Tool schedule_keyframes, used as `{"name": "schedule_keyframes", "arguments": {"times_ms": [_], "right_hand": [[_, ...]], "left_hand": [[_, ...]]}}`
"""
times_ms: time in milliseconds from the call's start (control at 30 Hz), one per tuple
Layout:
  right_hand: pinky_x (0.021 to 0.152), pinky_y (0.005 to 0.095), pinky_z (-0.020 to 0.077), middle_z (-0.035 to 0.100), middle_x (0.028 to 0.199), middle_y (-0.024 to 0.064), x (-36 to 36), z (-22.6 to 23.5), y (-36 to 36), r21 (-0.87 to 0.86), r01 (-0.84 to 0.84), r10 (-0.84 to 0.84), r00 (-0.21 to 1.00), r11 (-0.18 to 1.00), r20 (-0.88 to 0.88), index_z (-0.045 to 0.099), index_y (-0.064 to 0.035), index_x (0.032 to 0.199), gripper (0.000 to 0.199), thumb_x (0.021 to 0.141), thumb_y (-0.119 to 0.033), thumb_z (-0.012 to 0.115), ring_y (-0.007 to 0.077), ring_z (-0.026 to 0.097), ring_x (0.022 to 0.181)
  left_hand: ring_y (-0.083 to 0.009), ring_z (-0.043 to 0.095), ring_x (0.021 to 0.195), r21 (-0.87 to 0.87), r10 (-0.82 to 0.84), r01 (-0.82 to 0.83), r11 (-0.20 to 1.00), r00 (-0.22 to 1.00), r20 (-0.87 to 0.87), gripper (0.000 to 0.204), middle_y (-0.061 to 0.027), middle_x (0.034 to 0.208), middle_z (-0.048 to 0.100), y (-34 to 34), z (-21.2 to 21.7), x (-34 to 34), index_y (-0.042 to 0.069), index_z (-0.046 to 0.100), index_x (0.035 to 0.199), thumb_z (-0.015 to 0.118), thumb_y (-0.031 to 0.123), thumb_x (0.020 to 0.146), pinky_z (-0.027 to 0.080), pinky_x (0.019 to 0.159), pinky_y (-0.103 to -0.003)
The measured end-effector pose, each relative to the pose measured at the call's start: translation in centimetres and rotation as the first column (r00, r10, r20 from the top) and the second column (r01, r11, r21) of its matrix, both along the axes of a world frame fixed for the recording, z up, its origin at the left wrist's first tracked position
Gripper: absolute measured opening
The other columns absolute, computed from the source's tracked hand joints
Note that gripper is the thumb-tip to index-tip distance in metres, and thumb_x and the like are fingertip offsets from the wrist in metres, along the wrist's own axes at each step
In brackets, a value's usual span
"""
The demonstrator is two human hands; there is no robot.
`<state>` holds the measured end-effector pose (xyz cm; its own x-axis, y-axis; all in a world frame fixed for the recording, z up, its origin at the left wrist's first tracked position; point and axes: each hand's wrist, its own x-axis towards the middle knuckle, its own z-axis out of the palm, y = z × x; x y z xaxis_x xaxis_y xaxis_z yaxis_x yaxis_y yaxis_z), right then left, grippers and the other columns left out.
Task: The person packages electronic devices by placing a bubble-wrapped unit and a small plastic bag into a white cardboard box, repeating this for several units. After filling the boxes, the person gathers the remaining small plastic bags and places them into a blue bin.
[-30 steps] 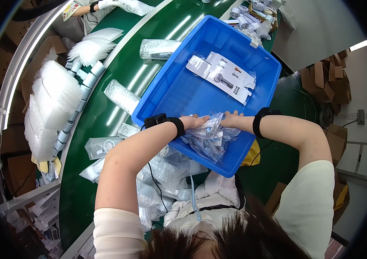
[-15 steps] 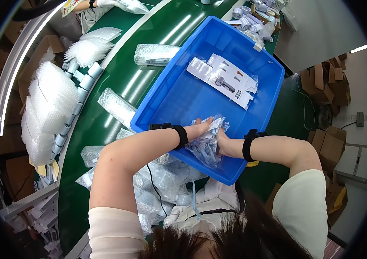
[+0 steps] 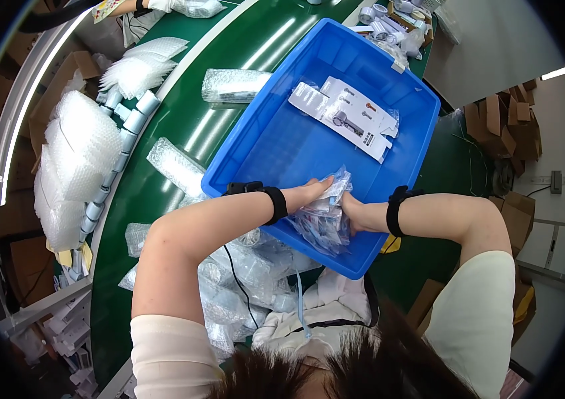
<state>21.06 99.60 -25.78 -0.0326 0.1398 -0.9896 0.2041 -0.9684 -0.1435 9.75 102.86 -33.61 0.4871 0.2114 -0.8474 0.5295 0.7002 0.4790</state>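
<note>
A blue plastic bin (image 3: 276, 143) sits tilted on the green conveyor belt (image 3: 182, 126). Inside its near corner lies a bunch of clear plastic bags (image 3: 325, 219). My left hand (image 3: 309, 191) presses against the left side of that bunch and my right hand (image 3: 355, 214) closes on its right side, so both squeeze it together. Each wrist wears a black band. Flat white packs with printed pictures (image 3: 352, 116) lie further back in the bin.
Bubble-wrapped parcels (image 3: 236, 84) (image 3: 176, 166) lie on the belt left of the bin. More clear bags (image 3: 242, 272) are heaped under my left arm. Bubble-wrap piles (image 3: 73, 159) line the left edge. Another person's gloved hand (image 3: 162, 5) works at the far end. Cardboard boxes (image 3: 508, 126) stand on the right.
My hands have drawn together from apart, gathering the spread clear bags into one tight bunch in the bin's near corner.
</note>
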Motion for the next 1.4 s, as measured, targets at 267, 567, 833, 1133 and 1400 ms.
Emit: {"name": "schedule_keyframes", "arguments": {"times_ms": [267, 567, 833, 1133, 1400], "right_hand": [[0.099, 0.0429, 0.0317, 0.042, 0.130, 0.0132, -1.0, -2.7, -2.0, -0.052, 0.431, -0.425, 0.853, 0.901, -0.304, 0.040, -0.0092, 0.127, 0.068, 0.084, -0.059, 0.021, 0.0287, 0.043, 0.116], [0.095, 0.0486, 0.0349, 0.049, 0.118, 0.0160, -1.6, -1.5, 0.2, -0.051, 0.627, -0.588, 0.696, 0.777, -0.412, 0.045, -0.0062, 0.121, 0.065, 0.084, -0.055, 0.025, 0.0318, 0.048, 0.108], [0.091, 0.0509, 0.0377, 0.051, 0.116, 0.0153, -1.3, 1.2, 1.5, 0.085, 0.700, -0.564, 0.635, 0.709, -0.528, 0.047, -0.0089, 0.118, 0.061, 0.084, -0.055, 0.026, 0.0325, 0.051, 0.104], [0.090, 0.0496, 0.0402, 0.051, 0.114, 0.0134, -1.2, 7.9, 1.8, 0.305, 0.701, -0.390, 0.644, 0.644, -0.658, 0.046, -0.0104, 0.117, 0.056, 0.086, -0.053, 0.026, 0.0315, 0.051, 0.105], [0.089, 0.0482, 0.0411, 0.052, 0.112, 0.0125, -5.9, 14.9, -2.5, 0.348, 0.608, -0.231, 0.672, 0.713, -0.703, 0.046, -0.0108, 0.116, 0.053, 0.087, -0.050, 0.026, 0.0312, 0.053, 0.102]], "left_hand": [[-0.0293, 0.034, 0.122, -0.084, 0.074, -0.074, 0.994, 0.997, -0.005, 0.075, -0.0137, 0.136, 0.031, -0.6, 1.8, 0.2, 0.018, 0.017, 0.136, 0.027, 0.068, 0.080, 0.026, 0.097, -0.048], [-0.0251, 0.046, 0.112, -0.041, 0.150, -0.149, 0.988, 0.988, 0.032, 0.065, -0.0132, 0.126, 0.044, 2.0, 4.4, -0.3, 0.017, 0.035, 0.129, 0.028, 0.063, 0.083, 0.036, 0.091, -0.045], [-0.0242, 0.044, 0.113, 0.040, 0.165, -0.185, 0.982, 0.941, 0.294, 0.072, -0.0167, 0.124, 0.043, 2.9, 8.9, -0.7, 0.008, 0.021, 0.133, 0.033, 0.059, 0.084, 0.037, 0.088, -0.040], [-0.0160, 0.057, 0.089, 0.269, 0.348, -0.442, 0.856, 0.877, 0.331, 0.051, -0.0068, 0.106, 0.057, 2.4, 15.2, 0.2, 0.012, 0.047, 0.116, 0.038, 0.053, 0.087, 0.045, 0.077, -0.031], [-0.0196, 0.048, 0.104, 0.365, 0.290, -0.458, 0.811, 0.855, 0.430, 0.065, -0.0109, 0.120, 0.047, -2.5, 20.1, -5.9, 0.007, 0.034, 0.125, 0.040, 0.057, 0.084, 0.036, 0.087, -0.032]]}}
